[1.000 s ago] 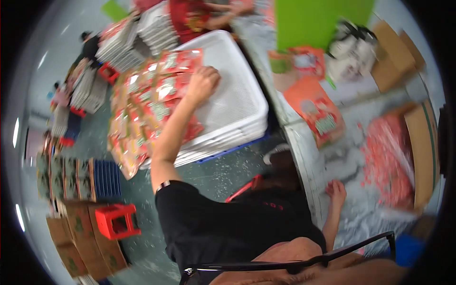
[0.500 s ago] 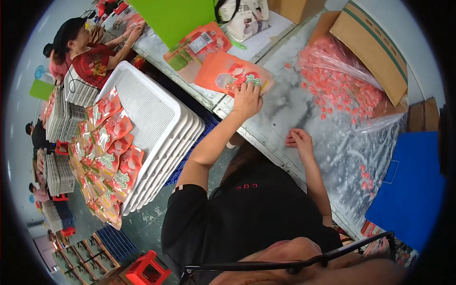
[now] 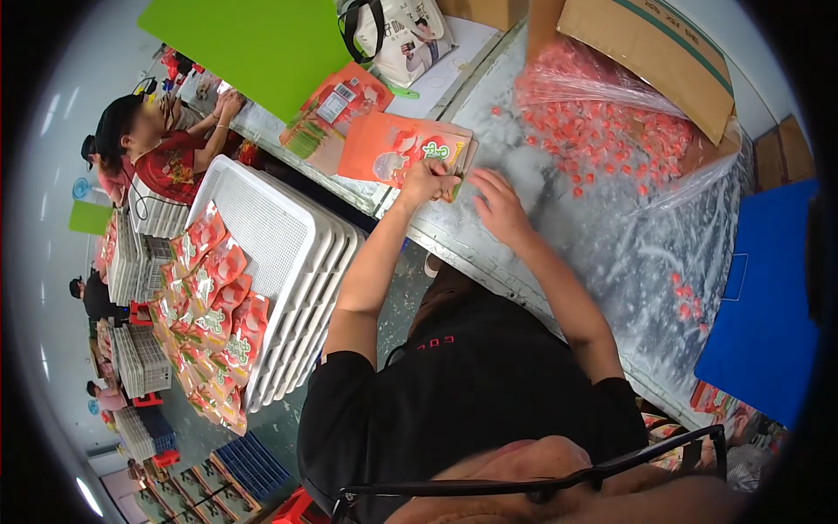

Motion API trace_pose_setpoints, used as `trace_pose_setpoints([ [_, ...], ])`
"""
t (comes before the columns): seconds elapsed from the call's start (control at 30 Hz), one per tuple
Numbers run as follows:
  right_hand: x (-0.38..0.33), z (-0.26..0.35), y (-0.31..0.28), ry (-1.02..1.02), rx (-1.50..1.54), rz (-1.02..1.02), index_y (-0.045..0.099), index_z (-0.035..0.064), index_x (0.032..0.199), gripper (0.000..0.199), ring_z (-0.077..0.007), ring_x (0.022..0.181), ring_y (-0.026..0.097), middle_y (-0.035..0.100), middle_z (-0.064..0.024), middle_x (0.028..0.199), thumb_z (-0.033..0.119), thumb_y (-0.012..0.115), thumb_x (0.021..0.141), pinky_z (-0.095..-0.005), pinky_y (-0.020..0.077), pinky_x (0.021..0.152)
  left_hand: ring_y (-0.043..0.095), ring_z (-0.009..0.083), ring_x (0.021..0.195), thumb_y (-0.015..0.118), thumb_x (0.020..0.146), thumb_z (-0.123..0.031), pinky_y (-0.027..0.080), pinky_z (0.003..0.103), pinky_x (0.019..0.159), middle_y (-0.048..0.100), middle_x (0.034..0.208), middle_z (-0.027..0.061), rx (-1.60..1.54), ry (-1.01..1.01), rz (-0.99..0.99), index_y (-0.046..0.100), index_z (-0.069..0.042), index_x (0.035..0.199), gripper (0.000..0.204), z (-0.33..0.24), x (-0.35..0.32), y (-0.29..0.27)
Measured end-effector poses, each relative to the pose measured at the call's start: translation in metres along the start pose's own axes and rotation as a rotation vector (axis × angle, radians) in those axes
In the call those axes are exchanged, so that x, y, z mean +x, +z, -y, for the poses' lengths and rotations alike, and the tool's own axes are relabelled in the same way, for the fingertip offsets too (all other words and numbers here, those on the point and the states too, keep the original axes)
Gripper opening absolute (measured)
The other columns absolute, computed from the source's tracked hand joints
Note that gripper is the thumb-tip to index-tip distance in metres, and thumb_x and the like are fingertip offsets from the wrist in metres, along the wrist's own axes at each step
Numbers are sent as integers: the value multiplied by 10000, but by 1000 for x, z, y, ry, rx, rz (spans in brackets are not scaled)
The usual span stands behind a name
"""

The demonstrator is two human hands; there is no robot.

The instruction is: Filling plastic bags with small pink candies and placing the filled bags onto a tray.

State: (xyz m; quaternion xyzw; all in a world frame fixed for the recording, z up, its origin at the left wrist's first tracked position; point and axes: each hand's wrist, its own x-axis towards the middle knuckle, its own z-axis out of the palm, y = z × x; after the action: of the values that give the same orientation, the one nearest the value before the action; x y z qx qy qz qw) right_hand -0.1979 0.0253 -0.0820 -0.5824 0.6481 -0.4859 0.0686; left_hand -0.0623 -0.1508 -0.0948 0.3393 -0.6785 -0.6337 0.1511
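An orange-and-red pouch (image 3: 403,148) with a printed front lies flat on the metal worktable, and a second layer shows at its right edge. My left hand (image 3: 426,182) is closed on its lower right part, thumb and fingers pinching near the edge. Just right of that edge hovers my right hand (image 3: 499,206), fingers loosely bent and apart, with nothing visible in them. Other red pouches (image 3: 365,92) lie beyond, one with its back panel up. To the right, many small red-wrapped pieces (image 3: 602,144) spill from a clear plastic bag inside a tipped cardboard box (image 3: 663,52).
White perforated trays (image 3: 262,205) are stacked at my left, the top one heaped with filled pouches (image 3: 209,314). A green board (image 3: 253,48) and a tote bag (image 3: 410,44) stand at the back. A blue panel (image 3: 759,306) is at right. A co-worker (image 3: 166,166) sits at far left.
My right hand has moved up and left to beside the pouch. My left hand has gone from lying on the pouch to pinching near its edge. The view has shifted slightly.
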Motion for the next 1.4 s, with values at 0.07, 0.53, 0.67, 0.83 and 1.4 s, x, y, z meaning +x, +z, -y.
trace_pose_setpoints([
  [0.07,16,-8,16,-192,-97,-15,636,35,1168,346,-298,1190,541,632,-99,1198,35,620,822,-434,422,1004,584,98,508,805,812,-135,412,250,446,613,605,43,-34,-17,26,609,-51,741,225,-4,-2,-1],
  [0.53,26,8,13,-196,-78,372,661,59,1112,344,-305,1135,563,611,-112,1162,161,691,785,-440,428,1021,546,170,601,721,820,-78,437,320,551,575,678,67,303,395,-305,581,8,710,198,-43,-39,27],
  [0.67,30,38,-13,-224,-114,514,622,70,1202,433,-325,1216,528,589,-143,1249,257,691,817,-444,407,1053,540,342,781,719,749,-34,442,435,748,575,774,138,632,610,-257,589,-18,715,136,-97,-68,50],
  [0.83,34,60,-46,-320,62,327,549,71,1266,488,-295,1215,537,583,-124,1259,306,645,849,-448,383,1096,546,317,788,744,729,-33,443,418,729,570,754,119,660,776,-206,607,-17,714,139,-137,-93,79],
  [1.4,-24,30,-112,-179,369,380,680,55,950,251,-300,961,631,686,-116,1000,287,596,901,-421,470,937,492,185,1198,700,667,-59,395,279,1029,517,1306,112,103,-47,760,264,-33,1514,953,-86,-95,60],
])
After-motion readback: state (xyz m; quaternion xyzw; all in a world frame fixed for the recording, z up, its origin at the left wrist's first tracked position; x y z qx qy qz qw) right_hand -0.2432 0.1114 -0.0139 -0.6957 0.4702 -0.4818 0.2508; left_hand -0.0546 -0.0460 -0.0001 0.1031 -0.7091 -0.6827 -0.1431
